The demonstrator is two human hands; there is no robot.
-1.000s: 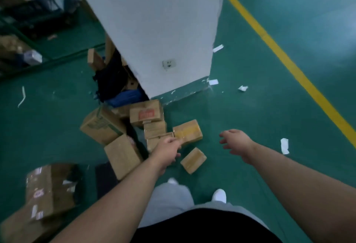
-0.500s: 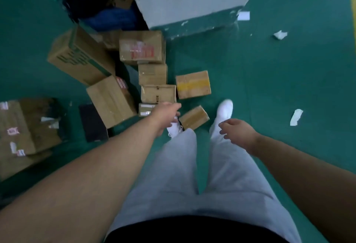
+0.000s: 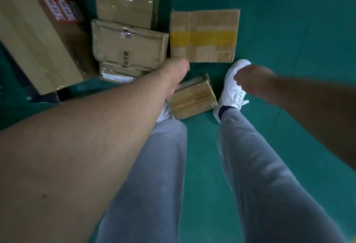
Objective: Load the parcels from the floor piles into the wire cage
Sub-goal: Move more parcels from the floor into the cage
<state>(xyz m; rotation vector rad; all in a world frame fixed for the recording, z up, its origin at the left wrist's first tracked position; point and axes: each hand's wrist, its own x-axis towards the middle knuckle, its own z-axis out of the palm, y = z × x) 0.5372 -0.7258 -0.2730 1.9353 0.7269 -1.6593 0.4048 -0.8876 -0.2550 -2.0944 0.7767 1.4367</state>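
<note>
While I bend over the pile, my left hand [image 3: 176,75] reaches down to the upper edge of the small taped parcel [image 3: 194,100], which lies on the green floor [image 3: 289,30] between my left shoe [image 3: 163,114] and right shoe [image 3: 229,90]. Its fingers are hidden under the back of the hand, so I cannot tell whether they grip the parcel. My right hand [image 3: 254,80], blurred, hangs over the right shoe with fingers loosely curled, holding nothing. Just beyond my left hand lies the yellow-taped box [image 3: 204,36], with a flat wrapped box [image 3: 129,46] just beside it and a large box with red labels [image 3: 38,40] further left.
</note>
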